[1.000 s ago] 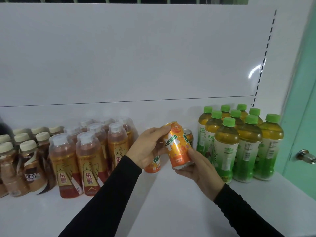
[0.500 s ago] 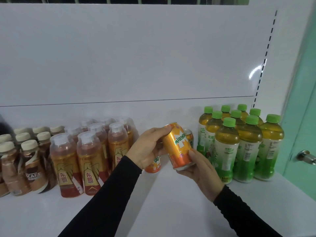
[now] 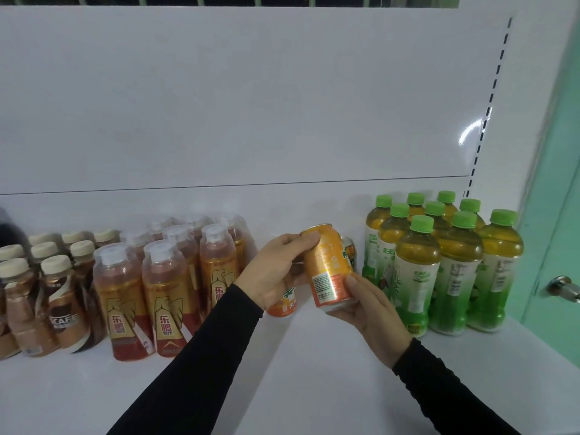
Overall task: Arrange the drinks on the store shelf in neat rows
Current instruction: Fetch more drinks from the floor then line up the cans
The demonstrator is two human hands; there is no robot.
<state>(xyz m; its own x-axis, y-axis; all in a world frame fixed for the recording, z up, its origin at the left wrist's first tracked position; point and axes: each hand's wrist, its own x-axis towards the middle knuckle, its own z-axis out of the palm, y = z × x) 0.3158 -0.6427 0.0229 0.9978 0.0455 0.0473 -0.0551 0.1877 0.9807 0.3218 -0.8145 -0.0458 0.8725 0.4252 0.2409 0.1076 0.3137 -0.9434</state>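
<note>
Shelf (image 3: 298, 387) status: mostly sorted, as far as we can judge. Green-capped tea bottles (image 3: 417, 277) stand in tidy rows at the right of the frame, clear-capped orange bottles (image 3: 163, 293) sit in rows left of centre, and cream-capped coffee bottles (image 3: 59, 302) fill the far left, running off the edge of the frame.

What's left looks like the cans. We've got our left hand (image 3: 276, 271) wrapped round the top of an orange can (image 3: 329, 268) and our right hand (image 3: 367, 312) cupping its base with the fingers curled round it, so both hands are clamped on that one can. It's tilted, up off the shelf, middle of the frame, in the gap between the orange bottles and the green ones, barcode side facing us.

Behind it, a second can (image 3: 350, 251) stands near the back wall just beside the green bottles, and a third can (image 3: 284, 304) stands on the shelf, peeking out under our left hand.

Counts as we see them: nine green-capped bottles, about seven clear-capped ones (the back row is hard to tell), at least nine coffee bottles, three cans. So our guess: the held can needs setting down in line with the other two.
</note>
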